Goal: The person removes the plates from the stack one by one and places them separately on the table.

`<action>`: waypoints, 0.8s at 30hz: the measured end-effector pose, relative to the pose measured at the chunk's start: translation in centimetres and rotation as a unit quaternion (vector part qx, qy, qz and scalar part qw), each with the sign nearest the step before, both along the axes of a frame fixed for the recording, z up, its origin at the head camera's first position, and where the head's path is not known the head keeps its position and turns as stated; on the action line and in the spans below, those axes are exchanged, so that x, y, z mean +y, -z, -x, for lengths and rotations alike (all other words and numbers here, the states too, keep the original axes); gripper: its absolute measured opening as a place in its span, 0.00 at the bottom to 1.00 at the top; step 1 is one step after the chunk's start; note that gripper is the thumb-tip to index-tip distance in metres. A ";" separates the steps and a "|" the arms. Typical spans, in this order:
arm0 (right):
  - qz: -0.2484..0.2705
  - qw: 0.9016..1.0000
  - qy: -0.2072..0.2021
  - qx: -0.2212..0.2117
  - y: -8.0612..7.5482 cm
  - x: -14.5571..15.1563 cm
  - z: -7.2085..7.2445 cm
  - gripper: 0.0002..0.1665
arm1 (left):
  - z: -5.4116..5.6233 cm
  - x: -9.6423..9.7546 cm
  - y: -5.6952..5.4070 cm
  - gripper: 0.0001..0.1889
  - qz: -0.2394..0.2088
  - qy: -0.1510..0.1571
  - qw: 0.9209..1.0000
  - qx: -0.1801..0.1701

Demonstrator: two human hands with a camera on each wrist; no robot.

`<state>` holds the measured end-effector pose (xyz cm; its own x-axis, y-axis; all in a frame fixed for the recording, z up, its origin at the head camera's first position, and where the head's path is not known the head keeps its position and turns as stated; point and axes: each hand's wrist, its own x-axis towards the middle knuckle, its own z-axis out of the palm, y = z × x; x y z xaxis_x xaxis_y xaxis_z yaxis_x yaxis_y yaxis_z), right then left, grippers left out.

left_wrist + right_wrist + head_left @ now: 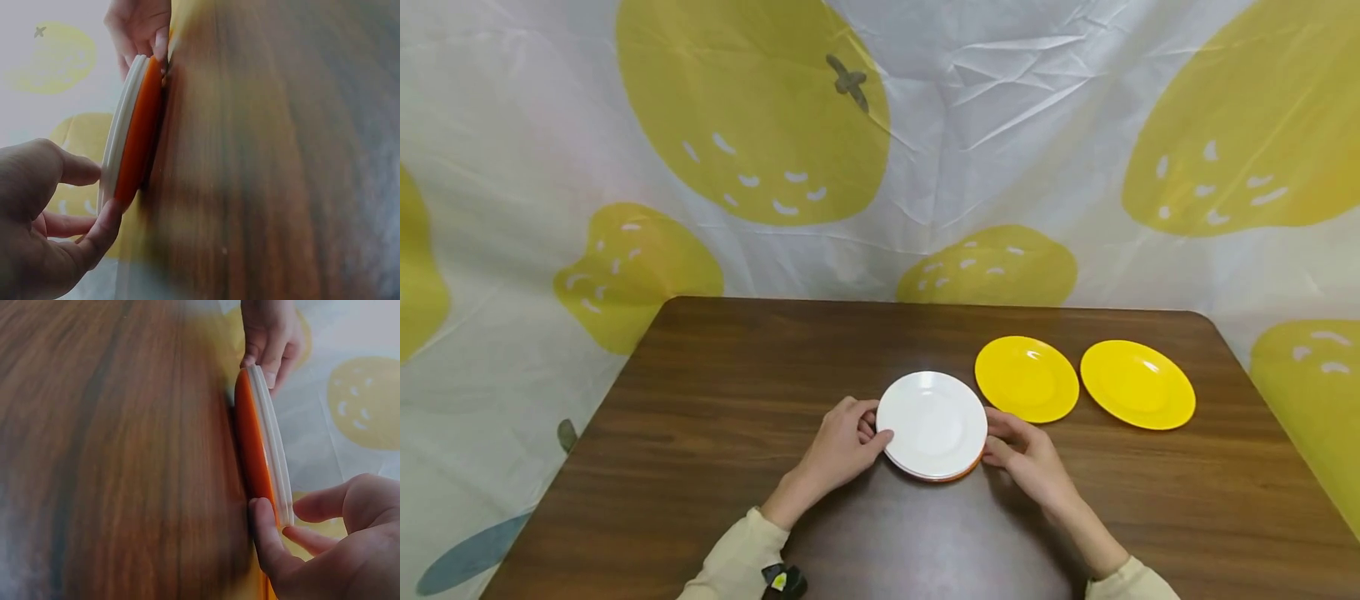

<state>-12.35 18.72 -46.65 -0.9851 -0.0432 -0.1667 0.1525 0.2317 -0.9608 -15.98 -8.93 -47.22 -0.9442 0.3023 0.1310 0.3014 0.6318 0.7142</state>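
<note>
A stack of plates is held level between both hands, white plates (931, 423) on top and orange (139, 128) below. My left hand (844, 446) grips the stack at its left edge, thumb over the white rim and fingers at the side. At the opposite edge, my right hand (1028, 457) pinches the rim, with a fingertip against the orange underside (250, 437) in the right wrist view. Both wrist views show the stack edge-on, close over the brown wooden table (737, 367), with a dark shadow along its underside.
Two yellow plates lie side by side on the table to the right of the stack, the nearer one (1027, 379) just beyond the right hand and the other (1138, 385) farther right. A white cloth (925, 167) with yellow fruit prints hangs behind the table's far edge.
</note>
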 end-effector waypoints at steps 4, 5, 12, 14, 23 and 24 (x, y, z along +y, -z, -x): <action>-0.009 1.000 -0.005 0.007 0.1 0.1 0.0 0.29 | 0.0 0.1 0.1 0.24 -0.009 -0.002 1.000 -0.015; -0.012 1.000 -0.006 0.008 0.1 0.1 0.0 0.30 | 0.0 0.1 0.1 0.24 -0.012 -0.004 1.000 -0.018; -0.033 0.999 -0.005 0.017 0.4 0.1 0.3 0.30 | 0.4 0.1 0.2 0.21 -0.045 -0.020 0.998 -0.029; -0.041 0.999 -0.005 0.022 0.4 0.1 0.3 0.30 | 0.5 0.1 0.3 0.20 -0.057 -0.028 0.997 -0.034; -0.066 0.997 0.001 0.034 0.5 0.0 0.3 0.30 | 1.2 0.1 0.6 0.15 -0.133 -0.066 0.982 -0.115; -0.069 0.997 0.002 0.035 0.5 -0.1 0.3 0.30 | 1.2 0.0 0.7 0.15 -0.149 -0.067 0.978 -0.127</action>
<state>-12.61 18.67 -47.16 -0.9946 -0.0215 -0.1012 0.0866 0.3625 -0.9280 -17.17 -8.89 -47.89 -0.9863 0.1573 -0.0494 0.0191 0.4065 0.9134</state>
